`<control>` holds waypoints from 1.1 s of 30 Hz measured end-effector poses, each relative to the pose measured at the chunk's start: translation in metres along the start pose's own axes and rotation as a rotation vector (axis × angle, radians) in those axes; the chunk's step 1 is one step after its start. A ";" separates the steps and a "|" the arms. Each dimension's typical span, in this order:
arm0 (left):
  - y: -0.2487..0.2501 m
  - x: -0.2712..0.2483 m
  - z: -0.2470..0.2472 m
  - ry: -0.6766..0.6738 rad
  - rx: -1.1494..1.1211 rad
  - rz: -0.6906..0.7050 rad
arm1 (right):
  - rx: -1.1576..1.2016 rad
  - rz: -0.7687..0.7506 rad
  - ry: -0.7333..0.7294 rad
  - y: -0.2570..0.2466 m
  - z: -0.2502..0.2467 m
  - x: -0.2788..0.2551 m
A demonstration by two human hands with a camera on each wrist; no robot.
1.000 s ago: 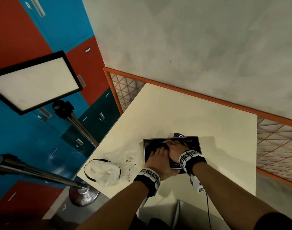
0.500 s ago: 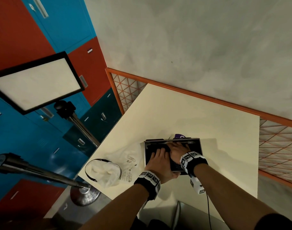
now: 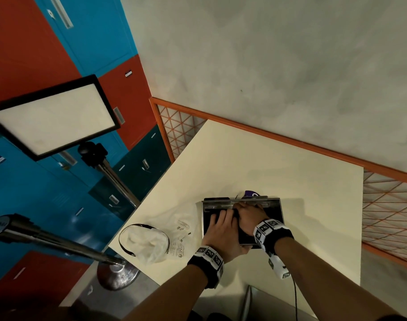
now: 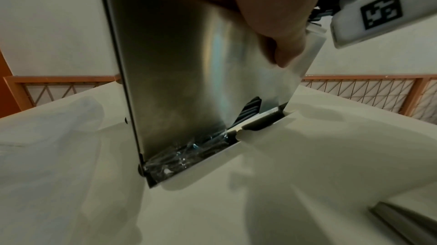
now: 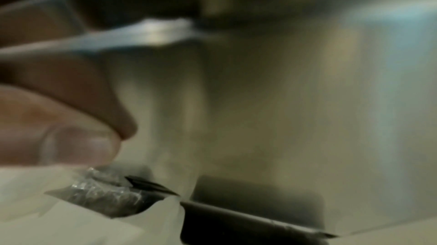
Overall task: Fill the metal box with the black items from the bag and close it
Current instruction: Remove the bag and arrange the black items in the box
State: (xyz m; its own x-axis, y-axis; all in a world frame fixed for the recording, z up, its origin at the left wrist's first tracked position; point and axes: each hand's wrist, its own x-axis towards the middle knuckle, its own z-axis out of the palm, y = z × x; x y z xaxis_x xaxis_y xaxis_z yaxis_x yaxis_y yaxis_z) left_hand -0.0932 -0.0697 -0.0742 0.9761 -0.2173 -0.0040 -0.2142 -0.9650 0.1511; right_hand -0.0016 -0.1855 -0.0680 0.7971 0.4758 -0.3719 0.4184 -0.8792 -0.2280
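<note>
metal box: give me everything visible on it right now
The metal box is a flat rectangular case of brushed, reflective steel, lying on the cream table near its near edge. Its lid is not shut: the left wrist view shows it hinged partway down, with a gap through which black items and crinkled clear wrap show. The left hand and right hand both lie on top of it. A white bag lies beside it, a purple object just behind.

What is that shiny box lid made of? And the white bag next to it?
The lid looks like brushed metal, maybe steel: silver-grey, with soft streaky reflections. The white bag seems to be thin plastic: crumpled, slightly see-through, with printed marks. Hard to be sure from pictures alone.
</note>
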 end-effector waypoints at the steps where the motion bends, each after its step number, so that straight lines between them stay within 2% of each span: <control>1: 0.000 0.000 0.000 0.022 -0.001 0.002 | -0.011 -0.004 -0.006 -0.001 -0.001 -0.001; 4: -0.001 0.000 -0.002 0.066 -0.010 0.000 | -0.035 -0.022 -0.021 -0.001 -0.001 -0.001; 7: -0.001 0.001 0.002 0.054 -0.035 -0.008 | -0.024 -0.033 0.009 0.002 0.001 -0.004; 11: -0.002 0.004 0.004 -0.040 -0.013 -0.052 | -0.018 -0.084 0.064 0.003 0.002 -0.009; 15: -0.005 0.011 0.001 -0.124 -0.051 -0.092 | -0.032 -0.117 0.017 0.015 0.005 -0.009; 18: -0.010 0.019 -0.002 -0.236 -0.070 -0.095 | -0.091 -0.176 -0.030 0.022 0.006 -0.013; 24: -0.022 0.031 -0.002 -0.390 -0.063 -0.077 | -0.149 -0.231 -0.021 0.028 0.006 -0.022; 28: -0.023 0.031 -0.005 -0.377 -0.053 -0.055 | -0.140 -0.260 -0.024 0.032 0.003 -0.025; 31: -0.022 0.027 -0.001 -0.265 -0.014 -0.028 | -0.163 -0.272 -0.139 0.035 -0.007 -0.029; 33: -0.020 0.023 -0.003 -0.226 -0.023 -0.016 | -0.183 -0.269 -0.162 0.036 -0.010 -0.032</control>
State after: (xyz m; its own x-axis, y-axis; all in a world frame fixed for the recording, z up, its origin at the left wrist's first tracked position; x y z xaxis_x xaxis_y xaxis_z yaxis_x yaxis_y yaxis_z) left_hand -0.0665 -0.0549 -0.0741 0.9458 -0.2319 -0.2272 -0.1956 -0.9656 0.1713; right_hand -0.0079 -0.2331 -0.0556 0.5744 0.6762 -0.4614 0.6866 -0.7049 -0.1782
